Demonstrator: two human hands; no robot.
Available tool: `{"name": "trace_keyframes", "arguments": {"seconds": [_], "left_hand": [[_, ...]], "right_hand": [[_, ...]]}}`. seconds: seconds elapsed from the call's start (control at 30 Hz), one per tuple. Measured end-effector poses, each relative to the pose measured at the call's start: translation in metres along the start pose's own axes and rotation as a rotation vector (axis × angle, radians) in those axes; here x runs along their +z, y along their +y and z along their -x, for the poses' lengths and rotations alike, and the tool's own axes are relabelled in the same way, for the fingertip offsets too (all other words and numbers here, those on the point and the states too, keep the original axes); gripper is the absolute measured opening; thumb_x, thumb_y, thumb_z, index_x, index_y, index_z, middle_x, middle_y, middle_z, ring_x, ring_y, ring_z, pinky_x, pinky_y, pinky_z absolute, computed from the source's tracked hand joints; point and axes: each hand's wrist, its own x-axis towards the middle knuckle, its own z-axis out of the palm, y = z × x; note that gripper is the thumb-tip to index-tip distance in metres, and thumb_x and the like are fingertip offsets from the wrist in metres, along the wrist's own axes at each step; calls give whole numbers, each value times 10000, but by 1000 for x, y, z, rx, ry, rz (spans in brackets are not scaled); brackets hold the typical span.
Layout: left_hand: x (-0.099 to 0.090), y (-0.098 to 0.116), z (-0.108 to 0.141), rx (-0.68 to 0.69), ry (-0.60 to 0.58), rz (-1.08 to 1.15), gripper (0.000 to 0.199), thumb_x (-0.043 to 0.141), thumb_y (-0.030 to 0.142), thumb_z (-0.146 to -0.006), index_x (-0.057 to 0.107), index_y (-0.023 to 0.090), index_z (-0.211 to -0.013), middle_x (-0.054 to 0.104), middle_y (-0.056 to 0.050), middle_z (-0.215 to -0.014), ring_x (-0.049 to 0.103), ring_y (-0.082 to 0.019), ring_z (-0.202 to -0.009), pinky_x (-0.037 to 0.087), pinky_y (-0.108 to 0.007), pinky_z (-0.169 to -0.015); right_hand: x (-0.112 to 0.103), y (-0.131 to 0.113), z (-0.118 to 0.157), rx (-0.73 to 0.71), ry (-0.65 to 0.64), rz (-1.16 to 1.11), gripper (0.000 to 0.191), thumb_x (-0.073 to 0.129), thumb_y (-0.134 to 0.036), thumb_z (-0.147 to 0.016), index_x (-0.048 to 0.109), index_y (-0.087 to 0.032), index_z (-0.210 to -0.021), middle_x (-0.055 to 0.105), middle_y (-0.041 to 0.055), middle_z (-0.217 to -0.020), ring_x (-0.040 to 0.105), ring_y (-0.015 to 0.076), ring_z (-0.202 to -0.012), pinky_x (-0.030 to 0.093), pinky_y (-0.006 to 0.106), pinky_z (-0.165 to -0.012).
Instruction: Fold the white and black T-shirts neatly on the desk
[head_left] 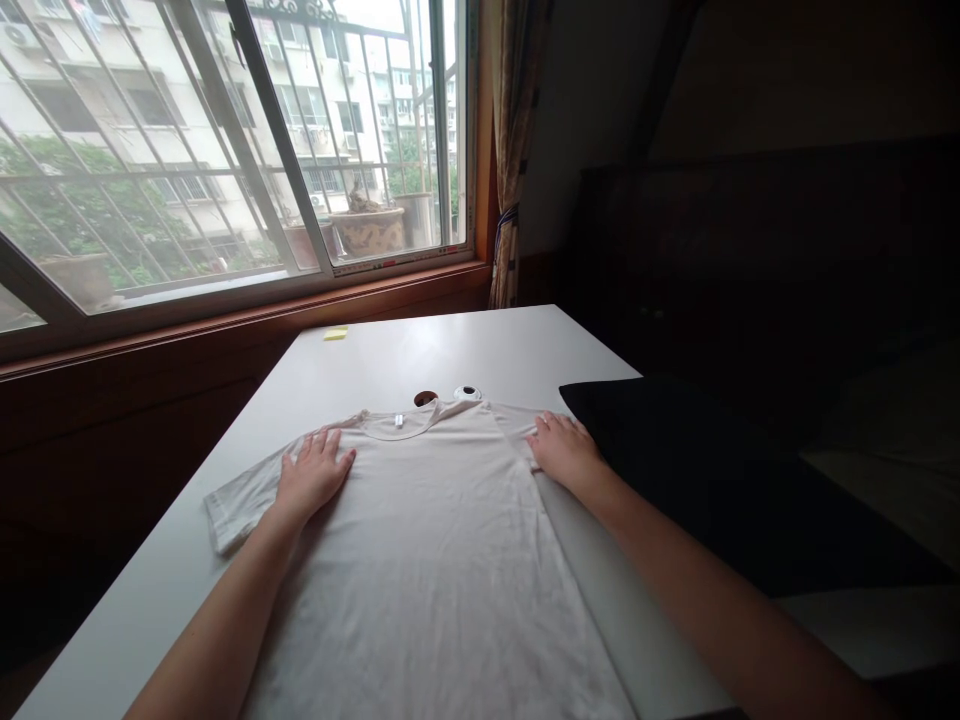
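A white short-sleeved T-shirt (pixel 435 540) lies spread out, its neckline with a small label pointing away from me. On the shirt's left shoulder, close to the sleeve, my left hand (pixel 313 475) rests flat with fingers apart. My right hand (pixel 564 450) lies palm down over the right sleeve, its fingers stretched out and partly covering the fabric. The left sleeve reaches out sideways with some creases. Faint wrinkles run across the shirt's body, and its lower hem is out of view.
Under the shirt is a white table (pixel 420 350) with a round hole (pixel 426 398) and a white ring-shaped piece (pixel 468 393) beyond the collar. A yellow sticky note (pixel 335 333) lies near the far edge. Dark cloth (pixel 690 480) covers the right side. A barred window (pixel 360 130) stands behind.
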Motion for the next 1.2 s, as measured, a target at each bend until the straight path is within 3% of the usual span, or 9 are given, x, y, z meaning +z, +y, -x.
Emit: {"name": "trace_keyframes", "arguments": {"seconds": [0.17,0.3,0.43,0.67,0.87,0.97,1.07,1.2], "left_hand": [[-6,23,3,148,165,-72,614,336,460,-1029,488,107,-1509,365,-174,-1653,215,-352,-1567,141,-618,-1246],[2,47,-9,129,107,24,626,334,454,-1036,436,102,-1543,343,-167,-1665,241,-322,-1564,186,-556,-1255],[13,55,-23,70,83,56,651,286,467,-1042,355,122,-1590,270,-157,-1693,233,-314,-1570,216,-584,-1239],[14,39,-37,21,77,97,733,286,589,-1019,267,187,-1632,249,-118,-1706,193,-305,-1582,163,-595,-1252],[15,39,-38,0,117,108,725,314,586,-1015,321,171,-1610,277,-124,-1698,175,-331,-1582,176,-592,-1246],[15,38,-35,31,235,99,625,391,496,-1010,456,155,-1530,415,-144,-1628,276,-337,-1542,243,-540,-1236],[15,36,-35,91,326,92,498,442,400,-991,596,152,-1395,567,-151,-1481,460,-315,-1415,326,-455,-1207],[17,33,-38,114,318,94,483,453,377,-993,607,152,-1392,598,-138,-1452,524,-288,-1357,369,-415,-1185]], "right_hand": [[-5,-39,-7,-142,37,-52,527,371,-296,-1027,519,-90,-1488,420,193,-1609,348,326,-1494,217,491,-1231],[1,-87,-21,-352,-3,-198,596,333,-347,-1049,398,-60,-1567,313,173,-1668,274,284,-1544,174,447,-1266],[12,-117,-39,-439,-77,-277,607,326,-413,-1061,358,-134,-1599,274,129,-1690,245,255,-1558,174,435,-1268],[26,-109,-62,-355,-74,-261,682,329,-534,-1055,313,-151,-1619,192,111,-1720,132,263,-1584,77,470,-1276],[25,-104,-64,-331,-24,-268,698,368,-542,-1042,318,-146,-1614,209,114,-1716,172,296,-1565,148,463,-1265],[24,-104,-59,-349,127,-299,579,439,-419,-1026,449,-147,-1537,383,133,-1633,297,294,-1502,244,417,-1233],[23,-103,-57,-461,139,-327,449,451,-348,-1019,581,-194,-1421,525,105,-1519,414,255,-1418,309,370,-1199],[25,-103,-64,-480,21,-305,533,419,-426,-1039,495,-217,-1523,398,65,-1640,309,234,-1510,195,392,-1259]]}}
